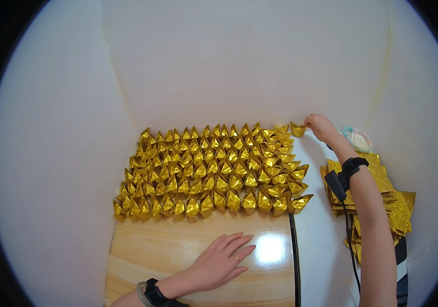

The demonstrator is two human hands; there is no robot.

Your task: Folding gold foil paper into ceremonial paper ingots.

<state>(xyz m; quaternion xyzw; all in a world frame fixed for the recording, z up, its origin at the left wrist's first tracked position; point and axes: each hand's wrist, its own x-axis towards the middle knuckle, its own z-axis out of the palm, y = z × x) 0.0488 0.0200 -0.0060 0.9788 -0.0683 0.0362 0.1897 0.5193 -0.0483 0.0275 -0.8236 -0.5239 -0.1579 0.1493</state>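
No words, numbers or signs can be read; on the loose stack of gold paper sheets along the right edge of the worktop, rounded marks show, but whether they are lettering or mere pattern cannot be told

your left wrist had a pale smooth bangle plus a black strap; your left hand wore a thin gold-coloured ring. your right wrist had a black band with a boxy black module, thin black cable running down from it. both your forearms were bare, and your right hand was bare too.
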